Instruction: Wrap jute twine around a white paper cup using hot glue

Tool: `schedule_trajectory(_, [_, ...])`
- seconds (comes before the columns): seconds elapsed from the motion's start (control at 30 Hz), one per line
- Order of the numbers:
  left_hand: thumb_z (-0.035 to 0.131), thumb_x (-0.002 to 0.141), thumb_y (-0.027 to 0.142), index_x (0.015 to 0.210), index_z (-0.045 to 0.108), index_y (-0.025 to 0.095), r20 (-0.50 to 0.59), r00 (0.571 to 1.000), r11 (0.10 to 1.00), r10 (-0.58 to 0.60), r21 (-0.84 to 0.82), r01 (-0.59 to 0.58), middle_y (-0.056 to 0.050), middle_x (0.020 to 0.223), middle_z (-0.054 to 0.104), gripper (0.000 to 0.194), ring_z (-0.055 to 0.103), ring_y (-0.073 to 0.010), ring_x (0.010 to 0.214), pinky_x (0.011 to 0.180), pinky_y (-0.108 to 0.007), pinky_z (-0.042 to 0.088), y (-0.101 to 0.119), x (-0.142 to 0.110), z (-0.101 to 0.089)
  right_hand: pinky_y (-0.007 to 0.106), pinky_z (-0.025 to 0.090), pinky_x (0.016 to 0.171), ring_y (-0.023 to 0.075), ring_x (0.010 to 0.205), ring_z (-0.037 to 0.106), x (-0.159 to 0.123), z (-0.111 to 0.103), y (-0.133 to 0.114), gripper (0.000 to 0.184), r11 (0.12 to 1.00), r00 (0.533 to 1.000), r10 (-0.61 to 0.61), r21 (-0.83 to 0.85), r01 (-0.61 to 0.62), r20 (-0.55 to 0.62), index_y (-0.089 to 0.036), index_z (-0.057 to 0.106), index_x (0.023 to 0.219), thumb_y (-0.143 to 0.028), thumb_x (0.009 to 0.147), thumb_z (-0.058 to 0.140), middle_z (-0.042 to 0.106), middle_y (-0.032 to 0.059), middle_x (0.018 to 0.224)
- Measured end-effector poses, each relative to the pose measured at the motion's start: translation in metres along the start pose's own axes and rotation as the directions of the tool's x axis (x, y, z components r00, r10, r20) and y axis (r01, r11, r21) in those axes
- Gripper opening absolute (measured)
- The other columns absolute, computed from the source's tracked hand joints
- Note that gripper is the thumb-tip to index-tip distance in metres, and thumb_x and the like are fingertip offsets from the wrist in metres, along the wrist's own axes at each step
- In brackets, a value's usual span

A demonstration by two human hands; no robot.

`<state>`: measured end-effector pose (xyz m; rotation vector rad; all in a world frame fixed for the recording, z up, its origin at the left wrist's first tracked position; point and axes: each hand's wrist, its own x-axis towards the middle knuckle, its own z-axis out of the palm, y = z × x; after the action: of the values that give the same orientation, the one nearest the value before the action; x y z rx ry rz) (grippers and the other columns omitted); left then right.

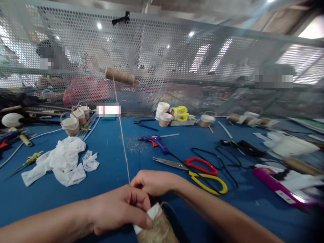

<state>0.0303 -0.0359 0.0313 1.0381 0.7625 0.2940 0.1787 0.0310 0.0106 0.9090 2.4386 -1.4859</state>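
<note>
My left hand (121, 209) is closed around a small paper cup (157, 226) partly wrapped in brown twine, low in the head view. My right hand (154, 182) sits just behind it, fingers pinched on the twine strand (121, 135). The strand runs taut up from my hands to a spool of twine (120, 76) mounted on the perforated metal screen. The cup's lower part is cut off by the frame edge.
On the blue table lie red and yellow scissors (202, 172), a blue glue gun (155, 141), crumpled white plastic (63, 160), small twine-wrapped cup baskets (73, 123) and white cups (163, 113). A person in red sits behind the perforated screen (177, 60).
</note>
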Motion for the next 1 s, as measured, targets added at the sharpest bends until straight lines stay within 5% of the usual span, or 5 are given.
schedule_trajectory(0.23, [0.062, 0.061, 0.027, 0.06, 0.047, 0.014, -0.096, 0.985, 0.985, 0.142, 0.107, -0.132, 0.005, 0.056, 0.043, 0.019, 0.034, -0.0089, 0.056, 0.057, -0.023, 0.024, 0.004, 0.004, -0.015, 0.018, 0.048, 0.055, 0.0061, 0.058, 0.059, 0.027, -0.029, -0.03, 0.042, 0.998, 0.898, 0.032, -0.027, -0.048, -0.438, -0.02, 0.045, 0.127, -0.015, 0.087, 0.036, 0.065, 0.0038, 0.093])
schedule_trajectory(0.4, [0.058, 0.067, 0.033, 0.064, 0.047, 0.015, -0.245, 0.917, 0.937, 0.315, 0.236, -0.259, 0.003, 0.062, 0.046, 0.022, 0.041, -0.0112, 0.062, 0.064, -0.025, 0.032, 0.004, 0.013, -0.031, 0.029, 0.047, 0.078, 0.0162, 0.089, 0.061, 0.012, -0.07, -0.01, 0.034, 0.929, 0.639, 0.177, -0.088, -0.36, -0.748, -0.016, 0.05, 0.12, -0.026, 0.089, 0.04, 0.059, 0.0103, 0.112])
schedule_trajectory(0.5, [0.056, 0.071, 0.033, 0.064, 0.047, 0.015, -0.288, 0.88, 0.902, 0.378, 0.327, -0.281, 0.002, 0.065, 0.047, 0.022, 0.042, -0.0122, 0.065, 0.065, -0.025, 0.033, 0.001, 0.018, -0.038, 0.042, 0.046, 0.083, 0.0203, 0.099, 0.056, -0.01, -0.084, 0.02, 0.03, 0.82, 0.511, 0.307, -0.049, -0.57, -0.803, -0.016, 0.052, 0.113, -0.031, 0.087, 0.049, 0.055, 0.0088, 0.115])
schedule_trajectory(0.77, [0.052, 0.075, 0.032, 0.066, 0.048, 0.015, -0.301, 0.873, 0.879, 0.385, 0.408, -0.247, 0.003, 0.065, 0.048, 0.019, 0.044, -0.0117, 0.065, 0.065, -0.024, 0.035, 0.0, 0.021, -0.045, 0.04, 0.048, 0.078, 0.0187, 0.094, 0.057, -0.02, -0.079, 0.063, 0.028, 0.743, 0.488, 0.474, 0.035, -0.669, -0.733, -0.017, 0.053, 0.112, -0.031, 0.087, 0.051, 0.055, 0.0074, 0.113])
schedule_trajectory(1.0, [0.053, 0.076, 0.031, 0.067, 0.052, 0.015, -0.301, 0.889, 0.895, 0.346, 0.39, -0.217, 0.002, 0.067, 0.055, 0.019, 0.049, -0.0116, 0.065, 0.066, -0.024, 0.038, 0.003, 0.02, -0.048, 0.026, 0.05, 0.072, 0.014, 0.079, 0.063, -0.045, -0.067, 0.038, 0.039, 0.904, 0.416, 0.371, 0.219, -0.368, -0.83, -0.013, 0.043, 0.116, -0.016, 0.079, 0.055, 0.061, 0.0104, 0.107])
